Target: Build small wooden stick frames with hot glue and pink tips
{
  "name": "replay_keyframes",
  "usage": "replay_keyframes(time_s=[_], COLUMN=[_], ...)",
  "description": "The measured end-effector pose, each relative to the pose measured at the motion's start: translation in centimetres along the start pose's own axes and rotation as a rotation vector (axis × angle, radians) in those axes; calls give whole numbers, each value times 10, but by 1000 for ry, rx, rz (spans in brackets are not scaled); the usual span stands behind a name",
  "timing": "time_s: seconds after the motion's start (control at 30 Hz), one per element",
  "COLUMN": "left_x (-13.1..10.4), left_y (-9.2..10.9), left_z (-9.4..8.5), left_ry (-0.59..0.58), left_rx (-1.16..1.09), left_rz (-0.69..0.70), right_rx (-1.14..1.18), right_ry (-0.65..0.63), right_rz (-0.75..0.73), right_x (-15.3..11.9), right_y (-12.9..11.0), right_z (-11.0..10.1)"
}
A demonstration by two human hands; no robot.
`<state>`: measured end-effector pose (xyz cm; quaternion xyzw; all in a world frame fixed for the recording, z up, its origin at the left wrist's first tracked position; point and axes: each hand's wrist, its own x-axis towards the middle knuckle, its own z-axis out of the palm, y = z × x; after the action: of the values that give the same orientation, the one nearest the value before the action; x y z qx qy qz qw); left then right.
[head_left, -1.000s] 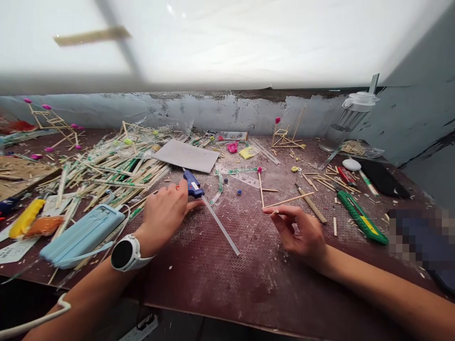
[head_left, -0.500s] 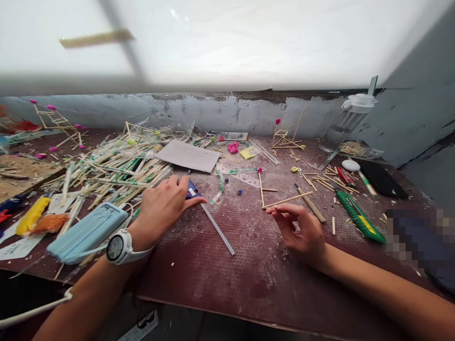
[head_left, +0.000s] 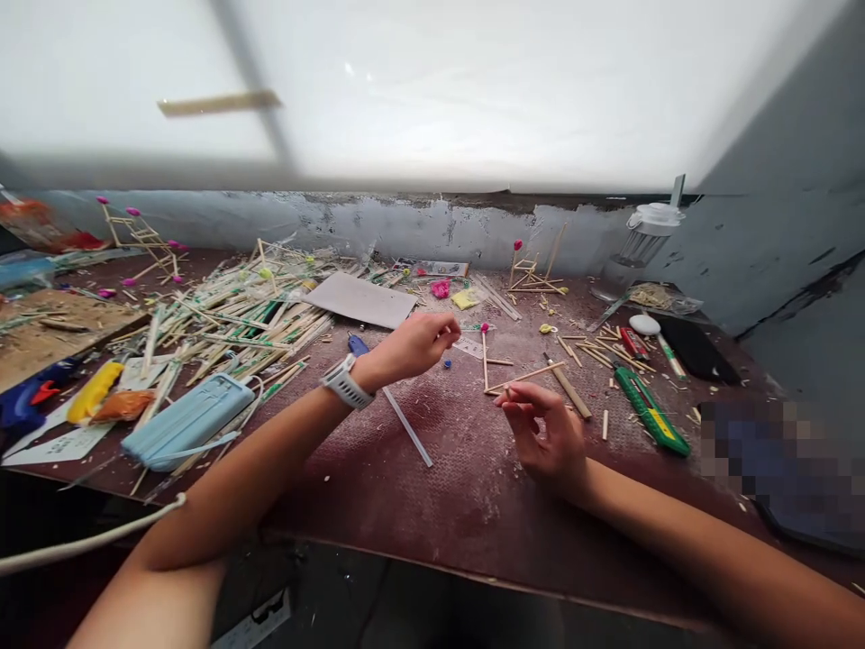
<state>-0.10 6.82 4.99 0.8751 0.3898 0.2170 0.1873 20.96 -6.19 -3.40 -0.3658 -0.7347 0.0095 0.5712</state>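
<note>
My left hand (head_left: 423,344) hangs over the middle of the table with curled fingers, left of a pink clay ball (head_left: 485,328) on a thin stick frame (head_left: 485,361). Whether anything is between its fingertips cannot be made out. Lower right of the frame, my right hand (head_left: 544,428) pinches the end of a small stick piece (head_left: 508,391) near the frame's bottom corner. A longer thin stick (head_left: 533,373) slants up from there. A blue glue gun (head_left: 358,344) lies behind my left wrist, and a clear glue stick (head_left: 409,428) lies below it.
Many loose sticks (head_left: 223,302) pile up at the left, by a light blue case (head_left: 189,422). A grey board (head_left: 361,299) lies behind my left hand. At the right are a green cutter (head_left: 650,410), a brown-handled knife (head_left: 571,392) and a clear jar (head_left: 639,248).
My left hand has left the blue glue gun and moved right, toward the pink-topped stick frame. My right hand keeps its pinch near the frame's corner. The view has shifted slightly.
</note>
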Motion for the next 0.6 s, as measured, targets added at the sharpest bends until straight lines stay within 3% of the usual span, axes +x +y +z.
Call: replay_keyframes(time_s=[0.07, 0.17, 0.27, 0.43, 0.6], left_x=[27, 62, 82, 90, 86], left_y=[2, 5, 5, 7, 7], left_z=[7, 23, 40, 57, 55], left_ry=[-103, -228, -290, -258, -168], left_rx=[37, 36, 15, -6, -136], left_rz=[-160, -258, -327, -390, -410], right_rx=[-20, -29, -22, 0, 21], right_ry=[-29, -28, -13, -21, -14], right_rz=[-56, -101, -104, -154, -192], right_x=[-1, 0, 2, 5, 8], right_y=[-1, 1, 2, 1, 0], right_z=[0, 0, -1, 0, 0])
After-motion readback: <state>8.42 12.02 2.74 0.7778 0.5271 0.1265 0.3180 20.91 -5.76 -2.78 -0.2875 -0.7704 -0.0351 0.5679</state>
